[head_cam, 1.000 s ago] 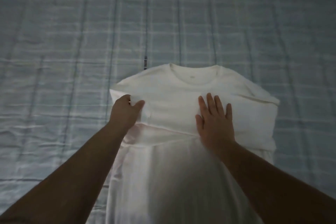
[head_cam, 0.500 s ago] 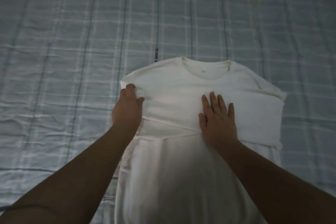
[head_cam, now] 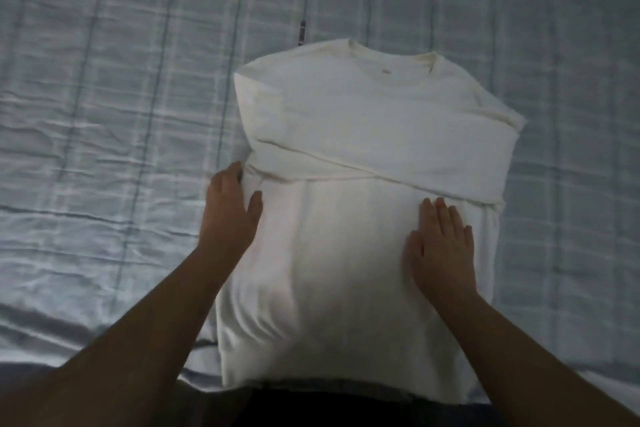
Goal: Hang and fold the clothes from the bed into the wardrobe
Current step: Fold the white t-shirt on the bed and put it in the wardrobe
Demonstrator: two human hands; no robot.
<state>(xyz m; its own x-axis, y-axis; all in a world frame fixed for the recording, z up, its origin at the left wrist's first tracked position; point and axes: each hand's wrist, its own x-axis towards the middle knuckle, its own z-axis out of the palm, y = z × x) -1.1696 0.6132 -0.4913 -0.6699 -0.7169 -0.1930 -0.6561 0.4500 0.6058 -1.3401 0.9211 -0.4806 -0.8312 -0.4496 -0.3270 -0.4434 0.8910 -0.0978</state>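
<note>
A white long-sleeved top point(head_cam: 363, 135) lies flat on the bed, collar away from me, both sleeves folded across the chest. Its hem reaches the bed's near edge. My left hand point(head_cam: 228, 215) rests at the top's left edge just below the folded sleeves, fingers relaxed and partly on the cloth. My right hand point(head_cam: 440, 246) lies flat on the right side of the body panel, fingers straight and together.
The bed is covered by a pale blue checked sheet point(head_cam: 104, 114) with wrinkles on the left. A small dark tag or mark point(head_cam: 302, 33) shows on the sheet just beyond the collar. The dark strip at the bottom is the bed's near edge.
Both hands slid down toward me from the folded sleeves to the body panel. My left hand let go of the sleeve edge it pinched. The view tilted so the hem shows.
</note>
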